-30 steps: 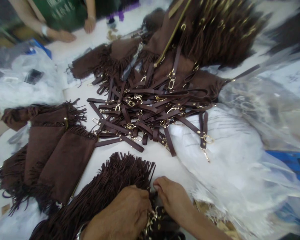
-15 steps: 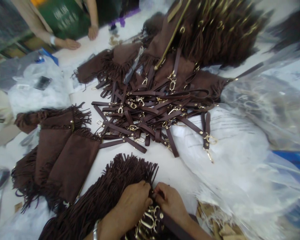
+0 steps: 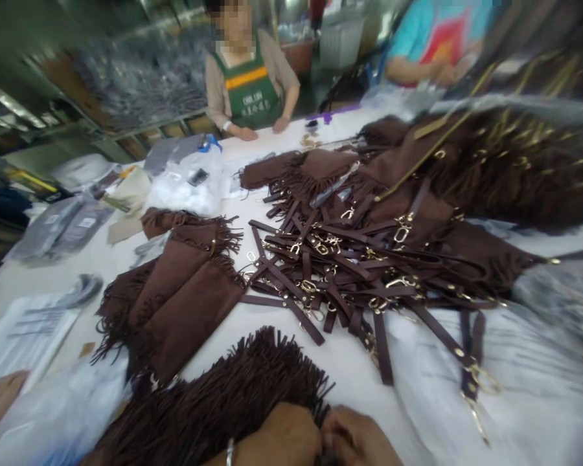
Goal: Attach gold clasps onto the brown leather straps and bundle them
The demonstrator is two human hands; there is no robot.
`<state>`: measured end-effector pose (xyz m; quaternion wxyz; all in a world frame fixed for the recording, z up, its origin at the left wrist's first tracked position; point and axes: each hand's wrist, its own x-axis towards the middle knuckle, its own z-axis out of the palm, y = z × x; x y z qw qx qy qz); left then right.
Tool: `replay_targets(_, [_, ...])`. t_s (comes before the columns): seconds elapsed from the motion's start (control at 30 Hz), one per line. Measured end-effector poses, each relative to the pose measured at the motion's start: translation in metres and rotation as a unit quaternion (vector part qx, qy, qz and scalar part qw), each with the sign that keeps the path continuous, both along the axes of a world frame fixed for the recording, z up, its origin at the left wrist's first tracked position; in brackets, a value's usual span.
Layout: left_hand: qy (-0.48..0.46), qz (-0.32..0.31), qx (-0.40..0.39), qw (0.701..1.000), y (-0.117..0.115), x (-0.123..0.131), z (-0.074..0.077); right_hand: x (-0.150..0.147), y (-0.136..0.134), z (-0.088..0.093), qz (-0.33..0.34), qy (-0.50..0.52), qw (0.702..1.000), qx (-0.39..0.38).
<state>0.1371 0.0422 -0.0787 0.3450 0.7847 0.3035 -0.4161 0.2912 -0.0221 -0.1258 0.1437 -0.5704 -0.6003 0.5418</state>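
Observation:
At the bottom edge, my left hand (image 3: 289, 435), with a bracelet at the wrist, is closed over the edge of a dark brown fringed piece (image 3: 214, 401). My right hand (image 3: 357, 439) touches it from the right, its fingers curled in a pinch. What lies between the fingertips is hidden. Beyond my hands lies a tangled heap of brown straps (image 3: 340, 259) with gold clasps. To the left, brown fringed pouches (image 3: 189, 317) overlap one another.
A large pile of fringed bags (image 3: 525, 168) fills the right back. Clear plastic (image 3: 505, 382) lies at the right, white bags (image 3: 189, 184) at the back left. A person in a green apron (image 3: 252, 97) stands across the table; another person's hand (image 3: 2, 398) is at far left.
The view has tilted up and shifted left, so the scene sits lower and further right. Both hands are still together at the fringed piece; the gold clasps beside them have left the view.

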Motion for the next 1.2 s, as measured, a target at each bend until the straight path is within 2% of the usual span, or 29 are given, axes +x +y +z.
replay_targets(0.07, [0.009,-0.014,-0.012,1.000,0.002,0.003,-0.002,0.001,0.039,0.008,-0.056,-0.069,0.990,0.112])
replay_targets(0.13, [0.007,-0.024,-0.019,1.000,0.004,0.005,0.000,-0.010,0.078,0.014,-0.058,-0.173,0.958,0.221])
replay_targets(0.23, [0.008,-0.017,-0.026,0.999,0.007,0.005,0.005,-0.035,0.120,0.017,0.023,-0.311,0.910,0.272])
replay_targets(0.3, [0.014,-0.015,-0.039,0.999,0.008,0.006,0.008,-0.044,0.128,0.020,0.047,-0.337,0.900,0.272])
replay_targets(0.4, [-0.008,-0.031,-0.036,0.999,0.008,0.005,0.015,-0.033,0.104,0.024,0.059,-0.347,0.894,0.276])
replay_targets(0.5, [-0.060,-0.043,-0.009,0.997,0.007,-0.001,0.024,0.004,0.053,0.020,0.086,-0.390,0.868,0.295])
replay_targets(0.6, [-0.109,-0.023,0.014,0.994,0.006,-0.010,0.028,0.044,0.007,0.012,0.140,-0.425,0.847,0.287])
replay_targets(0.7, [-0.125,-0.019,0.019,0.992,0.003,-0.014,0.026,0.053,-0.006,0.010,0.123,-0.392,0.876,0.253])
replay_targets(0.8, [-0.136,-0.014,0.034,0.990,0.001,-0.015,0.024,0.029,0.017,0.018,0.079,-0.334,0.905,0.251])
replay_targets(0.9, [-0.128,-0.008,0.042,0.991,0.000,-0.016,0.024,-0.004,0.044,0.023,0.094,-0.295,0.922,0.233])
replay_targets(0.97, [-0.129,0.007,0.046,0.991,0.000,-0.016,0.024,-0.015,0.051,0.020,0.106,-0.285,0.929,0.213])
replay_targets(1.1, [-0.127,0.035,0.056,0.990,-0.001,-0.016,0.018,-0.011,0.039,0.007,0.081,-0.275,0.938,0.195])
replay_targets(1.2, [-0.121,0.046,0.059,0.990,-0.002,-0.016,0.014,0.001,0.026,0.009,0.007,-0.188,0.970,0.157])
